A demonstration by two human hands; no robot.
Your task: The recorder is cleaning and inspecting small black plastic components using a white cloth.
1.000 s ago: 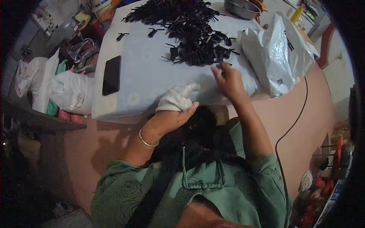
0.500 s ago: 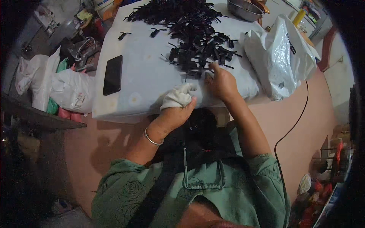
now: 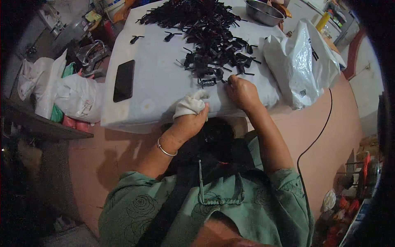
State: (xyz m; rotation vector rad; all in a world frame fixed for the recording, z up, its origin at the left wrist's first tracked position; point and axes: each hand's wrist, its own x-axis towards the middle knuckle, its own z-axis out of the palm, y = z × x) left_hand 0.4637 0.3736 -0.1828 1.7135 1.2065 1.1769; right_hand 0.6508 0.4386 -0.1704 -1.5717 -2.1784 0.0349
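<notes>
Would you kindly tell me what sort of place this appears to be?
It is probably a room in a home doubling as a makeshift workspace: a heap of small black parts covers part of a white-covered table, and a household-style metal bowl stands near the heap.

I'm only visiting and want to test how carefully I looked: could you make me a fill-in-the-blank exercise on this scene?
1. The white cloth is at the person's ____ hand.
2. The heap of small parts on the table is ____ in colour.
3. Left of the heap, beyond the phone, lie ____ loose parts.
4. Of the person's two hands, the one nearer the large plastic bag is the ____ one.

Missing words: left; black; two; right.
</notes>
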